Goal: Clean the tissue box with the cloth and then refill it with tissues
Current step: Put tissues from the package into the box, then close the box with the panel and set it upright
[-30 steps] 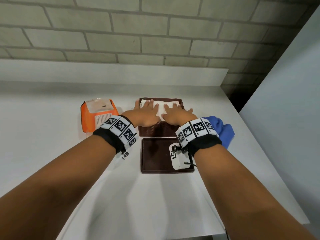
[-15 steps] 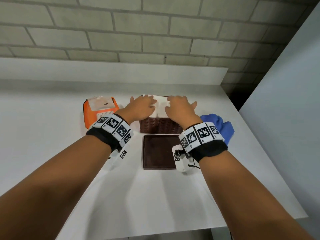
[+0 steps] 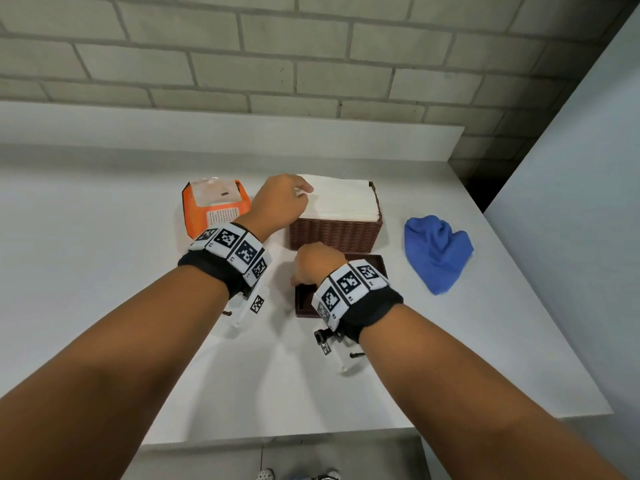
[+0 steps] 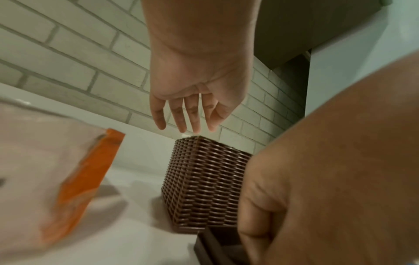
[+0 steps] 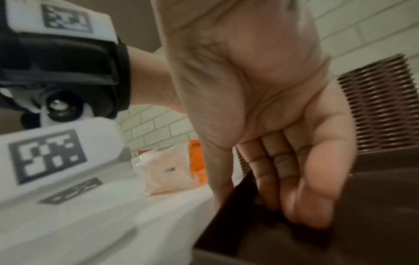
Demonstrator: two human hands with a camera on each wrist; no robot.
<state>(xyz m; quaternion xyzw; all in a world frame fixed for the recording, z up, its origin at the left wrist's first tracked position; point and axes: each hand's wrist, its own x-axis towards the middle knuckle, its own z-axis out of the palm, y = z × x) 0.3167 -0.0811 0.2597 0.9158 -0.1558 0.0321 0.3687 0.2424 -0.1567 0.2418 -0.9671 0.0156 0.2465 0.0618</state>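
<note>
Pinching the lid (image 3: pixel 372 268) edge with my right hand (image 3: pixel 317 263), thumb outside, fingers (image 5: pixel 281 161) curled inside; feels rigid, light. Left hand (image 3: pixel 278 199) loose, empty, over tissues (image 3: pixel 341 199) filling the tissue box (image 3: pixel 334 233), mid-table.

Wall: pale brick wall (image 3: pixel 311 64) beyond the grip.
Surface: white table (image 3: pixel 104 220) underneath.
Right: plain white panel (image 3: pixel 588 202).

Right hand (image 3: pixel 313 263) and wristband cover much of the brown lid (image 3: pixel 375 263) at centre frame; its fingertips blur in the right wrist view, grip uncertain.
</note>
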